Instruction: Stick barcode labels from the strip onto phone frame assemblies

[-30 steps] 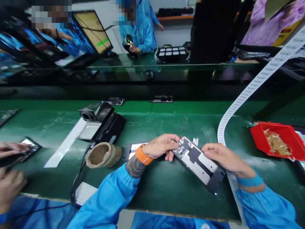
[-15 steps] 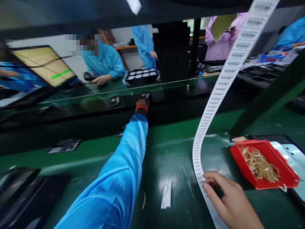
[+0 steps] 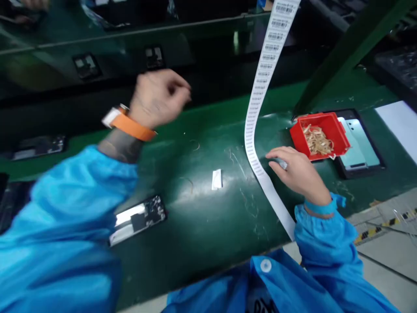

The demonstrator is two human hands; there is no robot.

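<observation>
My left hand, wearing an orange wristband, is raised near the dark conveyor belt. Its thumb and fingers are curled together, slightly blurred, and nothing shows between them. Below it, an opened phone body lies on the green bench, partly covered by my sleeve. My right hand hovers just right of the barcode label strip, apart from it. Between its thumb and forefinger is a small greyish-white piece I cannot make out. A folded white paper scrap rests between my hands.
A red bin of tan rubber bands stands beside a pale green phone panel. Phone bodies lie on the belt, another at the left. A green post rises behind the bin. A co-worker's hand shows top left.
My left hand has drawn back from a phone body on the belt. My right hand has come away from the label strip. The view has tilted down, bringing the near phone body into sight.
</observation>
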